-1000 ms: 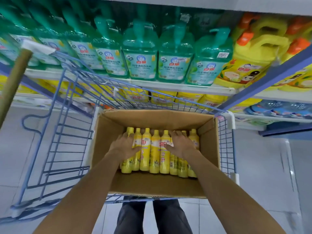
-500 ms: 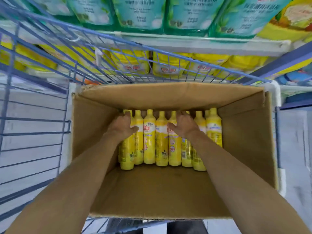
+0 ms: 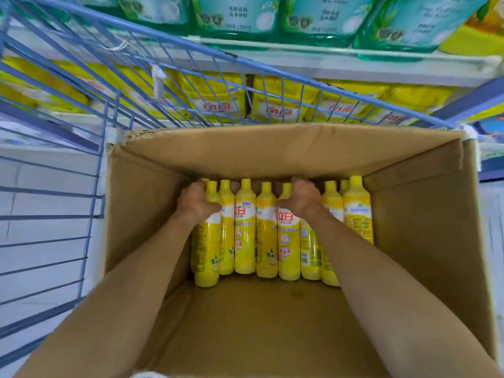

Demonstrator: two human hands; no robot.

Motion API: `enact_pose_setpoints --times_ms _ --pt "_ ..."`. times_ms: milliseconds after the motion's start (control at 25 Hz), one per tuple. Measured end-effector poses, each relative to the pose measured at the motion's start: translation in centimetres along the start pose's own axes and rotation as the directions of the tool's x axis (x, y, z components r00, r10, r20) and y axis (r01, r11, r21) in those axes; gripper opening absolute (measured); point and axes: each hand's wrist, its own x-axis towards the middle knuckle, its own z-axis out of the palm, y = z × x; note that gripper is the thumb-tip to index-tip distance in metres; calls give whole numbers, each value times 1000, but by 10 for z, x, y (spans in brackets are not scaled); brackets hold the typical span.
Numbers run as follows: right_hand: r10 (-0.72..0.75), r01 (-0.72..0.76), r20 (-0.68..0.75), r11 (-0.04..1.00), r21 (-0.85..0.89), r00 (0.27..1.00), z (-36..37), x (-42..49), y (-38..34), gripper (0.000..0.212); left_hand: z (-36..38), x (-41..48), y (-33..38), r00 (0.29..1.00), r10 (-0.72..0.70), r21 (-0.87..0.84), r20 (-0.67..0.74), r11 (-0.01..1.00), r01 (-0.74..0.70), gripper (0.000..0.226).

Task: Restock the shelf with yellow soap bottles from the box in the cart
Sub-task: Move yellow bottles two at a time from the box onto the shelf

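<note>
Right now you are at the pick-up step, both hands down in the cardboard box that sits in the blue wire cart. Your left hand is wrapped around the neck of the leftmost yellow soap bottle, fingers curled over it. The yellow soap bottles lie in a tight row against the far wall of the box. Your right hand is clamped over the shoulders further right; which bottle it holds, I cannot tell. Next, I judge, you must lift straight up, since neighbours press close on each side. Beyond the cart's front grille the lower shelf holds yellow refill pouches, with green bottles above; that grille and the box wall stand between you and the shelf.
</note>
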Motion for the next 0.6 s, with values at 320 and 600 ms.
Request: enact_pose_setpoints --times_ms 320,600 --pt "-70 58 61 983 176 996 -15 -39 1 54 -7 -37 14 997 73 -255 32 965 -63 52" --pt "-219 218 -2 970 104 976 -103 -123 -37 53 -93 -109 52 946 323 -199 1 928 -316 66"
